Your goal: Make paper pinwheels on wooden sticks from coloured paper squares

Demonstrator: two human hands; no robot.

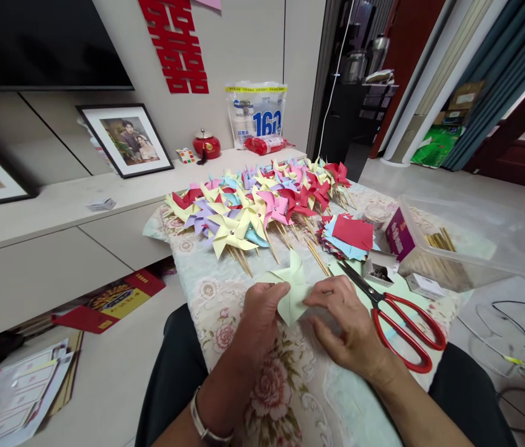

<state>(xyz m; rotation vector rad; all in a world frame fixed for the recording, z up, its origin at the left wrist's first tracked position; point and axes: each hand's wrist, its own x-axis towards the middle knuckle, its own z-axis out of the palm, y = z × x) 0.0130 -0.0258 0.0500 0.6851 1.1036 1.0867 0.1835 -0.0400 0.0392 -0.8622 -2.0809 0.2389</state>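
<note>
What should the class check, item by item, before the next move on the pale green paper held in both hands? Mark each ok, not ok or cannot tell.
1. Left hand has a grip on the green paper: ok.
2. Right hand pinches the same paper at its other side: ok.
3. Paper folded into vanes: ok, several points stand up.
4. Pin through the paper's middle: cannot tell, fingers hide it.
5. Scissors lie shut on the cloth, beside the right hand: ok.
6. Sticks within reach: ok, some lie in the clear box.
</note>
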